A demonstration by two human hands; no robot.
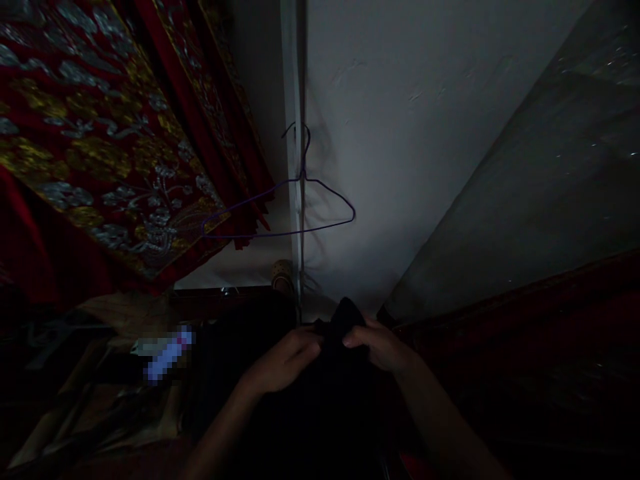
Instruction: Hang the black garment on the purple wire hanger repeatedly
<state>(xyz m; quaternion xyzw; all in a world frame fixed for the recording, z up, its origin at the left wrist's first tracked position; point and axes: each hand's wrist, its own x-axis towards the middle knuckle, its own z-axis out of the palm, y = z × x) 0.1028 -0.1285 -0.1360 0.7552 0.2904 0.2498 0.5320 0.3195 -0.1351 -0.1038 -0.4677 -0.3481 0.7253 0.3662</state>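
My left hand [286, 361] is closed on the edge of a black cloth [345, 317], with the thumb on top. Pinching the same cloth a short way to the right is my right hand [381, 345]. A corner of the fabric stands up between the two hands, and the lower part merges into the dark around my lap, so the kind of garment cannot be made out. In front of my hands, apart from them, a thin purple wire hanger [303, 175] hangs by its hook from a narrow upright edge [294, 80] and carries nothing.
Red cloth with gold and silver embroidery [100, 157] hangs at the left. A pale wall [380, 153] fills the middle, and a grey sheet-like surface [490, 207] slants at the right. Below left is a wooden frame [173, 410]. A tan clog [282, 271] shows at the wall's foot.
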